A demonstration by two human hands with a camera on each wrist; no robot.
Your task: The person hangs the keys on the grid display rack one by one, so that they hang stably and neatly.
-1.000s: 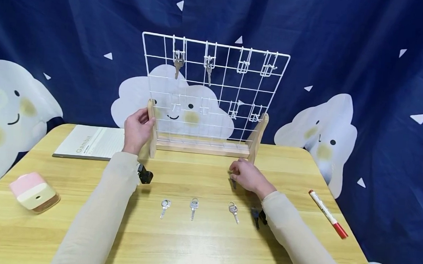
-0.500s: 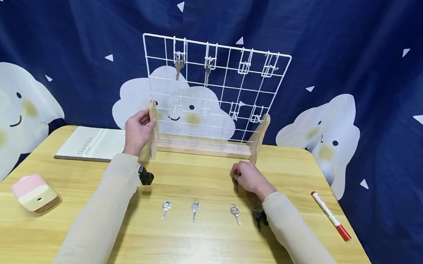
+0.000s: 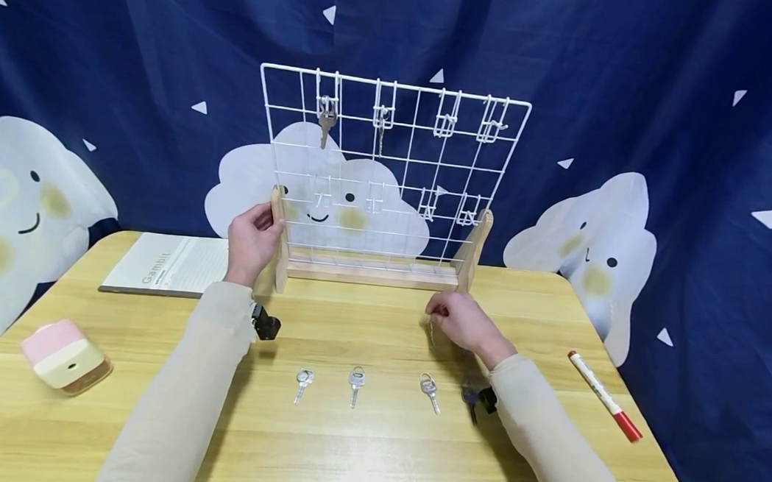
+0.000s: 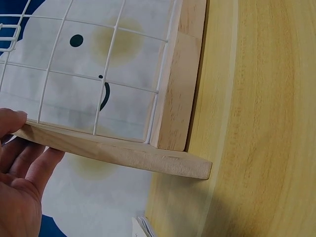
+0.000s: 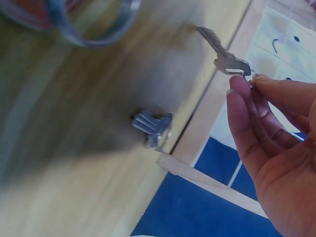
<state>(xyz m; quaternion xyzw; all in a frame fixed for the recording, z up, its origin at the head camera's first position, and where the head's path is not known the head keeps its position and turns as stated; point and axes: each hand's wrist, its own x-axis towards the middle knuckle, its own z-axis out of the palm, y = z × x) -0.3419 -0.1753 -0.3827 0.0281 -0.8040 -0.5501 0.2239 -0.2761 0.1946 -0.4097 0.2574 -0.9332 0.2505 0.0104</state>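
My left hand (image 3: 253, 244) grips the left wooden post (image 4: 113, 153) of a white wire grid rack (image 3: 404, 157), thumb in front and fingers behind. In the right wrist view, my right hand (image 5: 276, 133) pinches a silver key (image 5: 229, 61) by its small ring, and the key juts out past the fingertips. From the head view that hand is low in front of the rack's right foot. One key (image 3: 327, 116) hangs on the top left hook and another key (image 3: 382, 130) on the hook beside it. The other hooks (image 3: 445, 123) hold nothing.
On the table lie a silver key (image 3: 303, 385), a second key (image 3: 356, 386), a third key (image 3: 429, 393) and a dark key (image 3: 472, 401) by my right wrist. A notebook (image 3: 165, 264), a pink and cream box (image 3: 65, 355) and a red marker (image 3: 604, 396) lie around them.
My right hand has shifted slightly right, and the key in it has turned to a thinner profile. The second hanging key has swivelled on its hook. My left hand stays on the post.
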